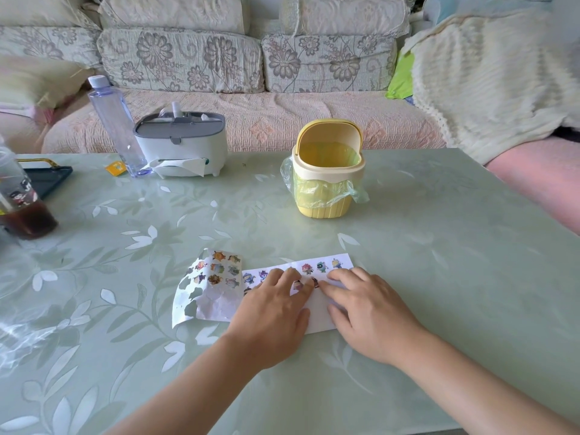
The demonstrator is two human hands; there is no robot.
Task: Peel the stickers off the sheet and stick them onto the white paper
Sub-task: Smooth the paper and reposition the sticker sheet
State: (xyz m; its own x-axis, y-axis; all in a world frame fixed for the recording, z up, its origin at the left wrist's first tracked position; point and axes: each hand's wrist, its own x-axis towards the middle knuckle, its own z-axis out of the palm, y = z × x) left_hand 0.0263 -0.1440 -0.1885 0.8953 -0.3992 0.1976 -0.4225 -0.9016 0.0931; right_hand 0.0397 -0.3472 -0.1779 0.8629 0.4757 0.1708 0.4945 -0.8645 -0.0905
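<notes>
The white paper (320, 312) lies flat on the green table, with a row of small cartoon stickers (321, 267) along its far edge. To its left the sticker sheet (216, 277) lies curled, several stickers left on it and several empty cut-outs in its backing. My left hand (273, 312) rests flat on the paper's left part, fingers straight. My right hand (367, 306) lies on the right part, its fingertips pressing down beside a small sticker (314, 282) between the two hands. That sticker is partly hidden by fingers.
A small yellow bin (326, 183) with a plastic liner stands behind the paper. A white tissue box (185, 146) and a clear bottle (114, 124) stand at the back left. A bottle of dark drink (22, 208) and a dark tray (47, 178) sit at the left edge. A sofa runs behind the table.
</notes>
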